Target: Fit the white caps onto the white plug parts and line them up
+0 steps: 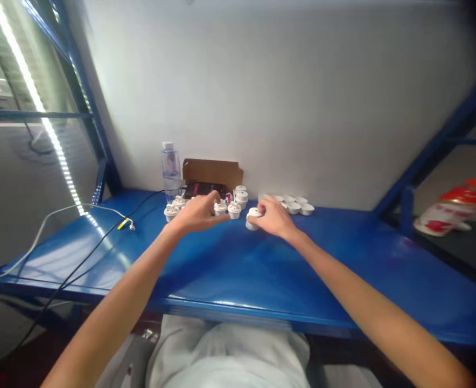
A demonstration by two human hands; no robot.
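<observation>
Reaching far over the glossy blue metal workbench (238, 269), the person works close to the white back wall. The right hand (273, 216) is curled around one small white round plastic plug part (253, 218), fingers closed on its top and side, and the part sits on the bench just right of the brown cardboard box (211, 173). The left hand (197, 213) lies flat and half spread, its fingertips touching the group of white plug parts with pins (229, 207) directly in front of that box; I cannot tell if it pinches one or only rests on them.

To do this step well, I think the held part should be kept upright and lifted straight, so it does not knock its neighbours, and the left hand should steady the group gently.

Further right of the box, a row of shallow white round caps (294, 205) stands along the wall, just behind the right hand. Left of the box stands a clear plastic water bottle with white cap (170, 170), and further left thin black and white cables (100, 221) cross the bench.
</observation>
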